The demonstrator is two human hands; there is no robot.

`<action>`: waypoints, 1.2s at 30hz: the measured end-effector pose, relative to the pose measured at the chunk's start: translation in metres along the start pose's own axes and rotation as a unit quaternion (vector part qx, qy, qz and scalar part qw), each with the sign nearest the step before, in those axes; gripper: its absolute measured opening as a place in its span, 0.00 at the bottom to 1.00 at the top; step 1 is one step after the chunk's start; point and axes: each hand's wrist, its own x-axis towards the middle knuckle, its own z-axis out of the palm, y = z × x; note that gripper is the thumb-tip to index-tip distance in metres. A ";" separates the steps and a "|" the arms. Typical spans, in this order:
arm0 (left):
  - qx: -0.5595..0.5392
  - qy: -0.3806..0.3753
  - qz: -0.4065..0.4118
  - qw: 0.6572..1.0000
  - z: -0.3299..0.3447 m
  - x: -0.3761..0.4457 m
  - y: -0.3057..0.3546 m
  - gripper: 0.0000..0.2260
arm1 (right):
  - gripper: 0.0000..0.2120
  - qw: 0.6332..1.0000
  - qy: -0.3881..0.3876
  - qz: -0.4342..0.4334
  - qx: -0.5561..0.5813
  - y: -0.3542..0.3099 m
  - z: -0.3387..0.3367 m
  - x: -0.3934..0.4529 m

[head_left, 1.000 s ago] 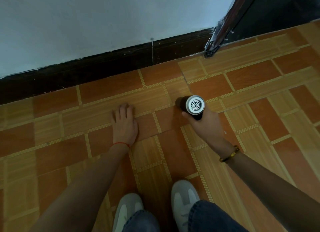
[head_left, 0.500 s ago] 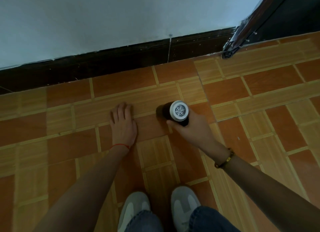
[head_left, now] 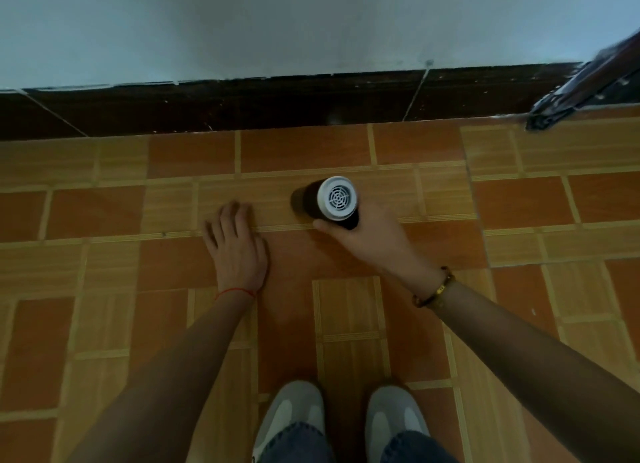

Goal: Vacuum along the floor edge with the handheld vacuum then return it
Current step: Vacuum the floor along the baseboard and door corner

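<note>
Head view, looking down: we see the handheld vacuum [head_left: 327,199], a short dark cylinder with a pale vented end cap turned toward the camera, held just above the floor [head_left: 519,203] some way short of the wall; the right hand [head_left: 367,235] curls its fingers and thumb round the near end of the barrel, just behind the cap, while the left hand [head_left: 237,251] lies flat on the tiles to the left, fingers spread slightly and pressed down as a prop; we judge the vacuum light and rigid, since one hand carries it without visible strain, with a smooth casing that could turn in the palm, so the wrap round the barrel seems the proper hold and the vented cap is best left uncovered; the nozzle end points away and is hidden from us; the floor is hard glazed tile in orange and tan with pale joints, probably slick; a dark skirting [head_left: 277,106] runs along the far edge beneath a pale wall [head_left: 277,22]; a door frame foot [head_left: 561,102] shows at far right; two pale shoes [head_left: 291,414] stand near.
</note>
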 end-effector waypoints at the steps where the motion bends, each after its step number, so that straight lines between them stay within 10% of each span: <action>1: -0.007 0.002 -0.001 1.000 0.001 0.000 -0.001 0.23 | 0.30 1.000 -0.013 -0.011 0.000 -0.005 0.004 0.003; 14: 0.002 0.001 0.001 1.000 0.007 0.005 -0.006 0.22 | 0.32 0.990 0.143 0.016 0.009 -0.005 -0.021 0.084; 28: 0.005 -0.001 -0.001 1.000 0.004 0.006 -0.005 0.21 | 0.33 0.996 0.039 -0.052 -0.065 -0.055 0.016 0.119; 36: 0.008 -0.012 -0.001 1.000 0.001 0.006 -0.003 0.22 | 0.34 0.991 0.120 -0.018 -0.060 -0.018 -0.010 0.109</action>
